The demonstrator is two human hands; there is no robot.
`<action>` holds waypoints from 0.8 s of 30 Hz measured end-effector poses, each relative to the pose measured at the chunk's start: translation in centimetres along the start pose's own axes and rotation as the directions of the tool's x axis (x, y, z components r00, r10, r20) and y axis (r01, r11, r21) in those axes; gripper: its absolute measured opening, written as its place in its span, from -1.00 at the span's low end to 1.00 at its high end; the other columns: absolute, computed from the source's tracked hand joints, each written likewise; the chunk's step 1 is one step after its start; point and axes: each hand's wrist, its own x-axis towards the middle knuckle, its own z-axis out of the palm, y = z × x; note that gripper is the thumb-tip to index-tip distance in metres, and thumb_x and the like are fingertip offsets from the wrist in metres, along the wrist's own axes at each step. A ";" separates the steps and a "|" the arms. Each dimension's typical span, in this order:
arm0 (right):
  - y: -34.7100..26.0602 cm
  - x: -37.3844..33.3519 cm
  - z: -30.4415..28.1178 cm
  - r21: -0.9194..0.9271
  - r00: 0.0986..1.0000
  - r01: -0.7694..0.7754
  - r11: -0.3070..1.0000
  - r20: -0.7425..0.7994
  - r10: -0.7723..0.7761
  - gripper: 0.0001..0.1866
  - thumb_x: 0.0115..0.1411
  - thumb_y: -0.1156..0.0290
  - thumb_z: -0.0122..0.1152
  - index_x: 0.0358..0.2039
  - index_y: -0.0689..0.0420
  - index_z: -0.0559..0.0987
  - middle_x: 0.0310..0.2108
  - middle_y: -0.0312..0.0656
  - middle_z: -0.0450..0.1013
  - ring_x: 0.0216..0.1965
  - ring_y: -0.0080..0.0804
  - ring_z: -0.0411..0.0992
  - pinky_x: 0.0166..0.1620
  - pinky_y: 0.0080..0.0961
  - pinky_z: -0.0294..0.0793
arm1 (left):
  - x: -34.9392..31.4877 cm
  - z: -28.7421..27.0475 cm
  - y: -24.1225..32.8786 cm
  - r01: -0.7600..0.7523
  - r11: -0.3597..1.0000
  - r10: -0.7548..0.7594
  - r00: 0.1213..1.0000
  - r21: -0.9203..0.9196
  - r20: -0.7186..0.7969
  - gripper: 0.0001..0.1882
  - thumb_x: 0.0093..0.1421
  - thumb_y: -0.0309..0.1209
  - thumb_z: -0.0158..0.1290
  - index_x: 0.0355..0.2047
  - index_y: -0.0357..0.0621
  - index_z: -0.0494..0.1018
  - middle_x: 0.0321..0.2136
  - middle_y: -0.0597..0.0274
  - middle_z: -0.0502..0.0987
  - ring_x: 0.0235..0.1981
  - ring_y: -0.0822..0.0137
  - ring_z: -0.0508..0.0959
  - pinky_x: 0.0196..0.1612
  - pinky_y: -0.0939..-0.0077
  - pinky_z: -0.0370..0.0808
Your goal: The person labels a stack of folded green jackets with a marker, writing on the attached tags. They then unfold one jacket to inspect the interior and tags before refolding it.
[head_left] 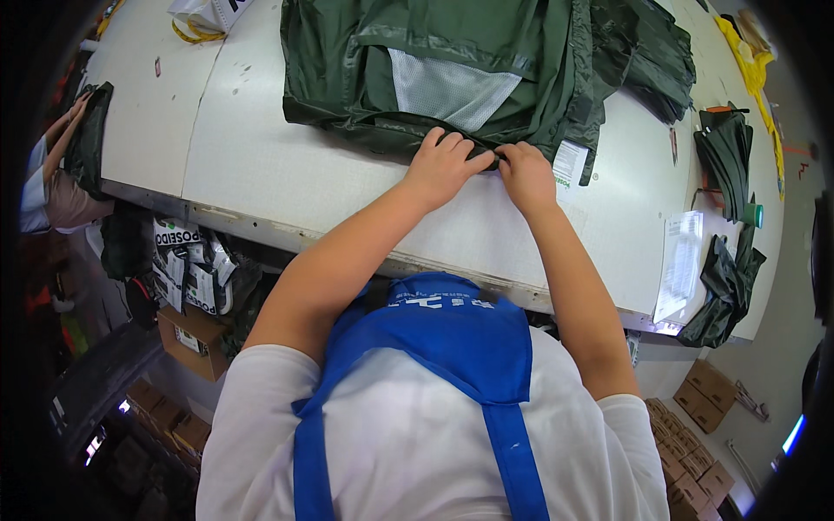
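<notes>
A dark green jacket (443,39) with a pale mesh lining (452,87) lies spread on the white table in front of me. My left hand (443,169) is closed on the jacket's near hem, its fingers curled over the edge. Beside it my right hand (524,171) pinches the same hem, the two thumbs close together. A white label (570,163) sticks out from under the garment just right of my right hand. Whatever lies inside the folded edge is hidden.
More dark green garments (651,61) lie at the right, with a stack of green pieces (725,156) and a paper sheet (679,260) near the table's right end. A co-worker's hands (76,111) hold dark fabric at far left. Cardboard boxes (195,340) stand below.
</notes>
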 end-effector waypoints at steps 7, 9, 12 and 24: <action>0.8 -0.1 0.2 0.046 0.998 0.041 0.998 0.039 -0.043 -0.82 0.00 0.41 0.22 -0.33 0.02 0.59 -0.38 -0.25 0.44 -0.26 -0.24 0.41 -0.23 -0.28 0.40 | 0.7 -0.3 -1.1 -0.066 0.998 0.067 0.997 -0.019 0.034 -0.77 -0.01 -0.43 0.00 -0.29 0.02 0.49 -0.36 0.33 0.43 -0.18 0.28 0.39 -0.02 0.25 0.25; 0.4 0.0 0.0 0.001 0.999 0.028 1.000 0.042 -0.028 -0.84 0.00 0.40 0.22 -0.35 0.01 0.59 -0.38 -0.29 0.45 -0.26 -0.27 0.41 -0.25 -0.29 0.38 | 0.7 -0.5 -0.4 -0.058 0.998 0.056 0.996 0.022 0.072 -0.76 -0.01 -0.44 0.00 -0.28 0.01 0.49 -0.33 0.33 0.43 -0.16 0.29 0.39 -0.01 0.27 0.24; 0.1 0.2 -0.2 -0.052 0.999 0.024 0.998 0.028 -0.023 -0.86 -0.01 0.38 0.23 -0.37 0.00 0.59 -0.39 -0.32 0.45 -0.27 -0.30 0.40 -0.26 -0.31 0.36 | 0.6 -0.3 0.8 -0.001 1.000 0.000 0.998 0.013 0.066 -0.73 -0.02 -0.46 0.00 -0.25 0.01 0.50 -0.25 0.35 0.44 -0.11 0.29 0.39 0.01 0.29 0.24; -0.8 1.5 -1.8 0.454 0.909 -0.382 0.805 0.344 0.237 -0.85 -0.04 0.40 0.18 -0.50 0.23 0.52 -0.59 -0.21 0.42 -0.54 -0.39 0.36 -0.39 -0.48 0.36 | 0.4 -3.0 -0.2 0.076 0.983 -0.025 0.955 -0.165 0.295 -0.78 0.02 -0.48 -0.03 -0.31 -0.02 0.53 -0.33 0.36 0.45 -0.14 0.32 0.39 0.04 0.18 0.15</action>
